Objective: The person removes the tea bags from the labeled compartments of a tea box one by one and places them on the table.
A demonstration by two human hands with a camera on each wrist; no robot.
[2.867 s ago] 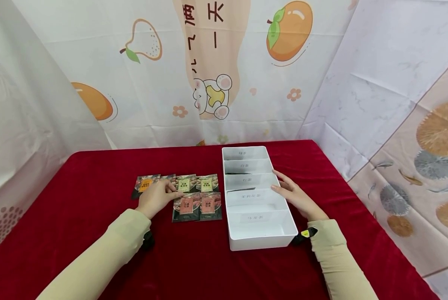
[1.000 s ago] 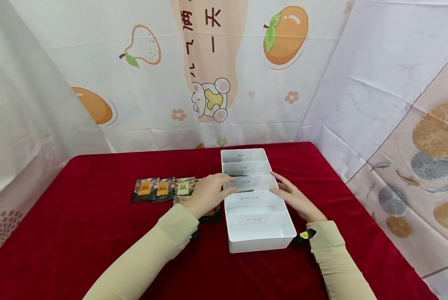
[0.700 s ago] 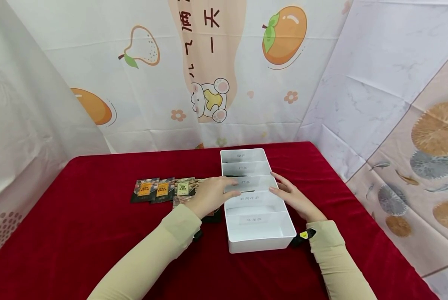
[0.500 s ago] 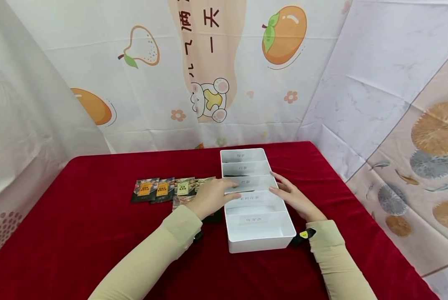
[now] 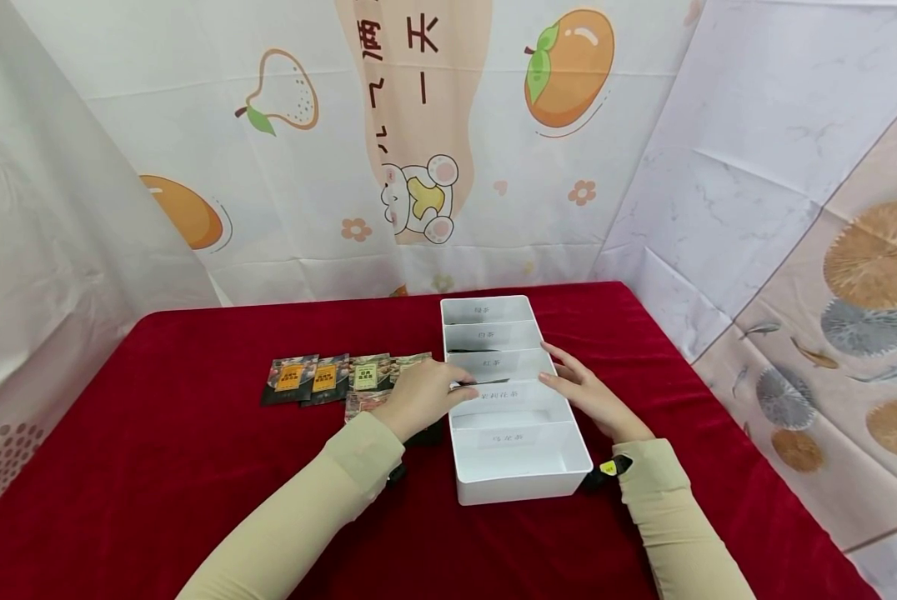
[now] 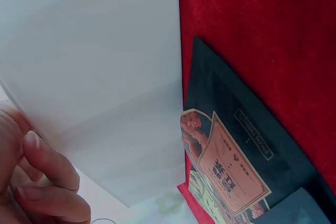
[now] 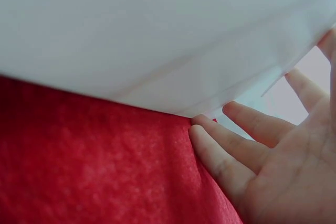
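A long white divided box [image 5: 523, 492] stands on the red cloth, with paper labels in its compartments. My left hand [image 5: 422, 398] reaches over its left rim in the head view, thumb and forefinger pinching the thin dark edge of a flat packet [image 5: 489, 382] in the third compartment from the back. Most of that packet is hidden inside. In the left wrist view the left hand's fingers [image 6: 50, 163] are bent at the box rim, and the packet is out of sight. My right hand [image 5: 594, 396] rests its spread, fairly straight fingers on the box's right side.
Left of the box lie several dark printed packets: two with orange labels [image 5: 289, 379], others with green labels [image 5: 366, 377], and ones with pink labels [image 6: 233, 169] partly under my left arm. Printed curtains [image 5: 306, 167] hang behind the table.
My left hand has moved right from the packets on the cloth to the box. Over the last half second, a packet's edge has risen between its thumb and forefinger. The right hand stays put.
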